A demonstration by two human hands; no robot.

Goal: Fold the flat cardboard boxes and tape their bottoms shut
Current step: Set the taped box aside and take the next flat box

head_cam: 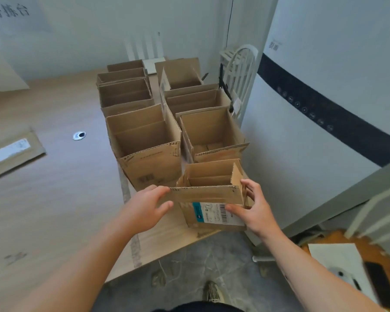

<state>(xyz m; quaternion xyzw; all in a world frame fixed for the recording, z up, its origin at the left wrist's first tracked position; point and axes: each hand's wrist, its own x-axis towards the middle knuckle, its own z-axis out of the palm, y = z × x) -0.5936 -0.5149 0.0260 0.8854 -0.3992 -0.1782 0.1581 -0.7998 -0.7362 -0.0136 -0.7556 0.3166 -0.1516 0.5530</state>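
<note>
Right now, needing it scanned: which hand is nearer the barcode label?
Right. The right hand touches the barcode label with its thumb; the left hand grips the flap, left of it.

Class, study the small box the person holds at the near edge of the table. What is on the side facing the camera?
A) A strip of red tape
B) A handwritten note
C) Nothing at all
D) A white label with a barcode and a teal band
D: the held box, gripped by the left hand and right hand, carries a white barcode label with a teal band.
</note>
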